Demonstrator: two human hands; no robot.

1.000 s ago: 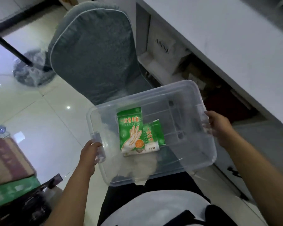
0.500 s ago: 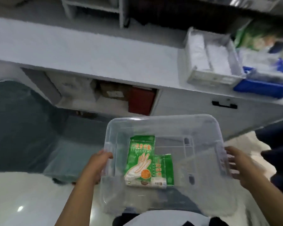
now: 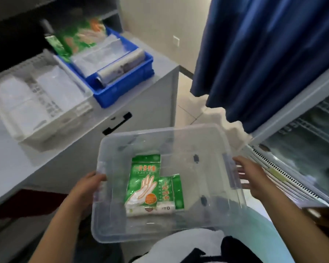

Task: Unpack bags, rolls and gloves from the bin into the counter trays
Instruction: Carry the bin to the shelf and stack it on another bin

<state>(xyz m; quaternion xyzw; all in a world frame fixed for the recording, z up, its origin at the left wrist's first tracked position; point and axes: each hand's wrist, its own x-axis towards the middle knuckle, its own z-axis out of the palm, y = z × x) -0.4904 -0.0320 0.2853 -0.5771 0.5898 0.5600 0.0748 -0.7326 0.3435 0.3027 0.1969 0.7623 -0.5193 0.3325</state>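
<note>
Since half a second ago our view has swung to the right: the counter (image 3: 11,168) that ran straight across the top now slants away on our left, and the white tray (image 3: 46,128) and the blue tray (image 3: 122,86) have slid from the upper right to the upper left. A dark blue curtain (image 3: 264,54) and a glass-fronted cooler (image 3: 302,149) have come into sight on the right. The clear bin (image 3: 167,230) keeps its place in front of us, held as before at its two short ends.

Our left hand (image 3: 84,192) grips the bin's left rim, thumb over the edge and fingers curled underneath. Our right hand (image 3: 253,179) is at the right rim with fingers spread and lying along the handle; whether they close around it we cannot tell. Inside the bin, flat on the bottom, lie two green glove packets (image 3: 144,183), the larger one overlapping the smaller, which sits to its right.

The counter is pale grey, with a cabinet front below it carrying a black handle (image 3: 118,122). The white tray holds folded clear bags; the blue tray, touching it on the right, holds a roll (image 3: 120,71), more clear bags, and blurred green packets at its far end. The floor (image 3: 188,111) beyond the counter is light tile and the wall behind is cream.
</note>
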